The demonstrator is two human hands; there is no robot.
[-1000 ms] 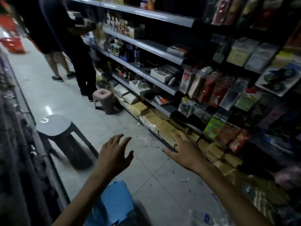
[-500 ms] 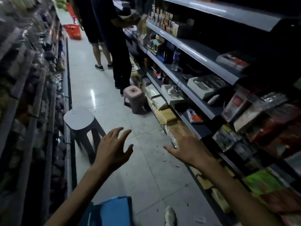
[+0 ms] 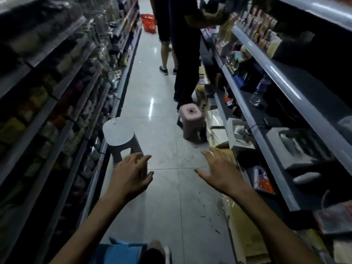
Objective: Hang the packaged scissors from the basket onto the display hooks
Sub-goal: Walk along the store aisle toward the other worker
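My left hand hovers over the aisle floor with relaxed, spread fingers and holds nothing. My right hand is stretched out beside it, fingers straight, also empty. A blue object shows at the bottom edge by my left arm. A red basket stands far down the aisle. No packaged scissors or display hooks can be made out in this view.
A grey round stool stands at the left shelf foot and a pink stool by the right shelves. Two people stand in the aisle beyond. Stocked shelves line both sides; packets lie along the right floor edge.
The view has swung left from the right-hand hanging display to look straight down the aisle. Both hands stay out in front, empty and spread.
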